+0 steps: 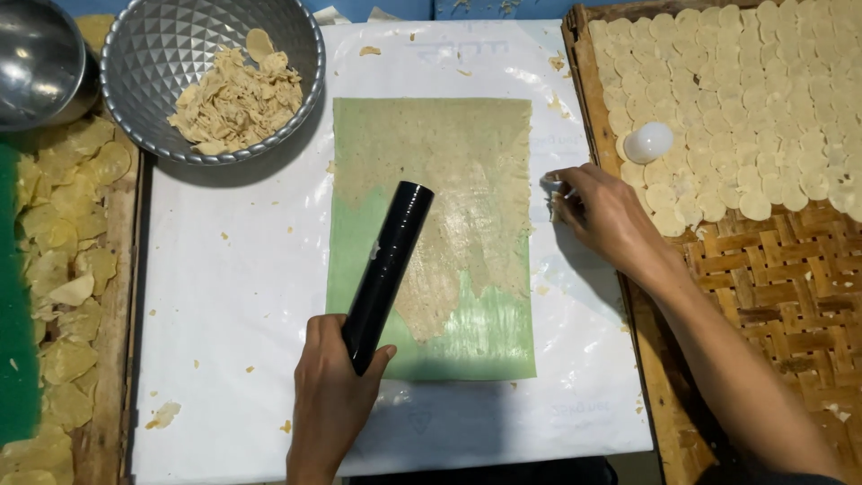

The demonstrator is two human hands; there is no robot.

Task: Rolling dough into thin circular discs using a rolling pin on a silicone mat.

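Observation:
My left hand (330,395) grips the near end of a black rolling pin (388,265), which lies slanted across a thin sheet of beige dough (458,189). The dough is spread on a green rectangular mat (480,337), and its lower edge is ragged, leaving bare green at the bottom. My right hand (606,220) rests at the mat's right edge with its fingers pinched on a small pale scrap (549,185) of dough. Both lie on a white plastic sheet (233,296).
A metal bowl (153,54) with dough scraps stands at the back left beside another metal bowl (40,58). A woven bamboo tray (781,269) on the right bears several rows of round dough discs and a small white cup (648,141). More discs (63,269) lie at the left.

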